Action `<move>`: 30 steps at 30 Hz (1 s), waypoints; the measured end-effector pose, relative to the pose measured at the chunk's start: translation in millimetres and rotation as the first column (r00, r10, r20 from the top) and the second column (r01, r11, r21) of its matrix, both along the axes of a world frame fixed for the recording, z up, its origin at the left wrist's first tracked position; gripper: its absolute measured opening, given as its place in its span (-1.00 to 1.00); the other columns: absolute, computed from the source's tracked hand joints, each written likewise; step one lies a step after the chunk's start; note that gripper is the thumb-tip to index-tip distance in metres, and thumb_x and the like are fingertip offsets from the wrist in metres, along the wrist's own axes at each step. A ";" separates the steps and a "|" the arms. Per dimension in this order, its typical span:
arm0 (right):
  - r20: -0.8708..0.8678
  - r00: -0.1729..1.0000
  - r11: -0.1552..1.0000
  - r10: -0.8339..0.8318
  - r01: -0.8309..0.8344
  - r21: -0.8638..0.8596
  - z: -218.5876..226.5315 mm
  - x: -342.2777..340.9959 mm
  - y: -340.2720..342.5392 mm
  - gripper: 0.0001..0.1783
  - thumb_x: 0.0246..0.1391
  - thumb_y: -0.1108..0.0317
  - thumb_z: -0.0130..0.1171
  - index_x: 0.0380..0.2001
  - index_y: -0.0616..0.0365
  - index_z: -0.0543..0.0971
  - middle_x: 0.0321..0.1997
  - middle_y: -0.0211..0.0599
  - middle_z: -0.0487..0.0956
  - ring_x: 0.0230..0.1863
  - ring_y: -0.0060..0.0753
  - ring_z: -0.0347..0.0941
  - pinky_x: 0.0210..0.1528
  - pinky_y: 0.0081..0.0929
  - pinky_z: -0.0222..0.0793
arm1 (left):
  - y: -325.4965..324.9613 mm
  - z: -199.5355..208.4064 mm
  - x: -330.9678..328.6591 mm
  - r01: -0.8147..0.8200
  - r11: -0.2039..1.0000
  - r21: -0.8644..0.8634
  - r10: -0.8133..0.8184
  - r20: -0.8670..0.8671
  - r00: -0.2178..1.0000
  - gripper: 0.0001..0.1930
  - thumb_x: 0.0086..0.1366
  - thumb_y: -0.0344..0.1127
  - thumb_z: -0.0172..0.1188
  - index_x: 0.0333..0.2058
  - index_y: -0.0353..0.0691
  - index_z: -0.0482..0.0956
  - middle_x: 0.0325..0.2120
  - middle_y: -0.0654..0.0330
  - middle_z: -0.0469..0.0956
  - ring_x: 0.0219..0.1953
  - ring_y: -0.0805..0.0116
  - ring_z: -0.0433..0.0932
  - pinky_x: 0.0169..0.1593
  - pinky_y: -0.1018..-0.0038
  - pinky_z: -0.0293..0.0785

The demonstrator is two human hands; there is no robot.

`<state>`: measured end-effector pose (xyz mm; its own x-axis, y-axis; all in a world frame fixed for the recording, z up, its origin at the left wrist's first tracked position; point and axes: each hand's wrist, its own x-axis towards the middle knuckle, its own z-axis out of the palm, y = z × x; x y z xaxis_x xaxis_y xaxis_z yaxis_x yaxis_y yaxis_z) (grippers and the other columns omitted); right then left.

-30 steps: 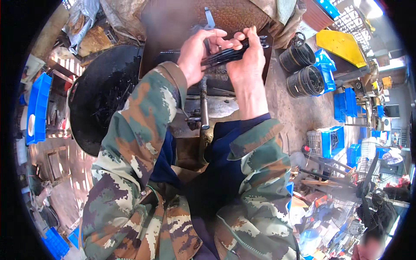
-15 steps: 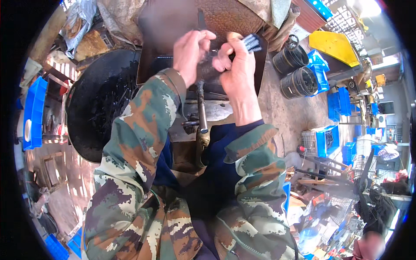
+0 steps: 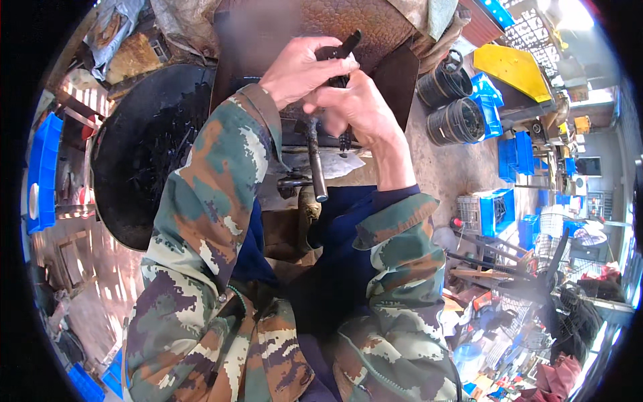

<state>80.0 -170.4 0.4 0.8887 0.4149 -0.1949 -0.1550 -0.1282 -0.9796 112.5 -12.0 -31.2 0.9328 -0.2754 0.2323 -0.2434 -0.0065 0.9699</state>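
On my head feed, the left hand (image 3: 300, 72) is closed, thumb against fingers, around black strips (image 3: 350, 44) whose ends poke out above it, tilted up to the right. The right hand (image 3: 362, 107) is curled inward just below it, nearly touching, and I see dark strip ends hanging out under its palm. Its fingers are partly blurred, so I cannot tell how firmly it grips or whether both hands share one bundle.

The strips are over a brown metal plate (image 3: 396, 87), with a metal rod (image 3: 315, 161) slanting down just below the hands. Left of the plate I have a wide black basin (image 3: 110, 177) with thin dark pieces (image 3: 151, 144) in it. To my right, two black buckets (image 3: 443, 87) (image 3: 455, 126) stand on the floor (image 3: 435, 164), beside a blue crate (image 3: 488, 107); a yellow panel (image 3: 514, 72) lies beyond them.
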 end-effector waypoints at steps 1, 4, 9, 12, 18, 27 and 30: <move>-0.003 1.000 1.000 -0.012 0.012 -0.006 2.8 -1.4 -4.2 -0.70 0.04 0.53 0.20 -0.15 0.47 0.48 -0.42 -0.07 0.64 -0.73 -0.62 0.32 -0.66 -0.56 0.32 | -4.6 0.9 0.3 -0.024 0.999 -0.042 0.024 -0.001 1.000 -0.78 0.33 -0.22 0.30 -0.19 -0.25 0.63 -0.36 0.32 0.61 -0.31 0.61 0.55 -0.20 0.59 0.49; 0.142 0.989 0.998 0.039 -0.046 0.048 7.9 -7.4 -22.1 -0.55 0.13 0.36 0.32 -0.01 0.46 0.48 -0.34 -0.20 0.62 -0.55 -0.57 0.48 -0.47 -0.60 0.47 | -5.8 12.7 -2.4 -0.122 0.977 -0.175 0.115 -0.049 0.992 -0.81 0.35 -0.20 0.29 -0.20 -0.19 0.65 -0.45 0.43 0.58 -0.50 0.75 0.39 -0.45 0.70 0.26; -0.016 0.999 0.994 -0.038 0.039 0.103 6.1 -33.9 -49.5 -0.65 0.29 0.23 0.23 -0.01 0.26 0.56 -0.39 -0.37 0.56 -0.54 -0.63 0.41 -0.46 -0.59 0.44 | -4.4 12.1 -2.3 -0.173 0.933 -0.317 0.184 0.005 0.983 -0.79 0.34 -0.15 0.31 -0.18 -0.13 0.68 -0.51 0.51 0.48 -0.57 0.76 0.20 -0.50 0.68 0.05; -0.077 0.987 0.975 -0.143 0.154 0.162 10.4 -52.3 -47.5 -0.72 0.34 0.28 0.17 -0.04 0.26 0.56 -0.47 -0.52 0.42 -0.59 -0.74 0.17 -0.56 -0.70 0.12 | -16.2 10.7 -6.2 -0.143 0.936 -0.321 0.169 0.054 0.984 -0.79 0.34 -0.14 0.31 -0.18 -0.11 0.68 -0.53 0.52 0.43 -0.57 0.74 0.19 -0.50 0.67 0.07; 0.178 0.948 0.953 -0.265 0.286 -0.099 14.1 -75.0 -62.7 -0.71 0.30 0.21 0.20 -0.40 0.22 0.52 -0.57 -0.52 0.42 -0.60 -0.72 0.27 -0.57 -0.63 0.19 | -36.6 7.4 -18.1 -0.116 0.974 -0.193 0.123 0.021 0.992 -0.78 0.33 -0.13 0.30 -0.17 -0.11 0.66 -0.46 0.48 0.50 -0.52 0.72 0.31 -0.46 0.67 0.16; 0.488 0.822 0.715 -0.293 0.527 -0.458 54.5 -166.5 -148.2 -0.71 0.37 0.25 0.06 -0.42 0.20 0.43 -0.56 -0.53 0.34 -0.49 -0.63 0.25 -0.44 -0.51 0.24 | -40.6 9.3 -19.4 0.093 0.983 -0.157 -0.111 -0.108 0.988 -0.62 0.47 -0.13 0.04 0.13 -0.14 0.57 -0.16 0.48 0.54 -0.35 0.77 0.36 -0.36 0.75 0.16; 0.474 0.778 0.612 -0.412 0.622 -0.488 67.5 -235.5 -198.9 -0.72 0.38 0.20 0.05 -0.22 0.20 0.59 -0.56 -0.58 0.34 -0.59 -0.78 0.16 -0.56 -0.67 0.04 | -9.0 -18.4 30.1 0.311 0.950 -0.013 -0.311 -0.104 0.945 -0.57 0.54 -0.20 -0.13 0.28 -0.15 0.44 -0.32 0.50 0.30 -0.49 0.71 0.04 -0.38 0.71 0.04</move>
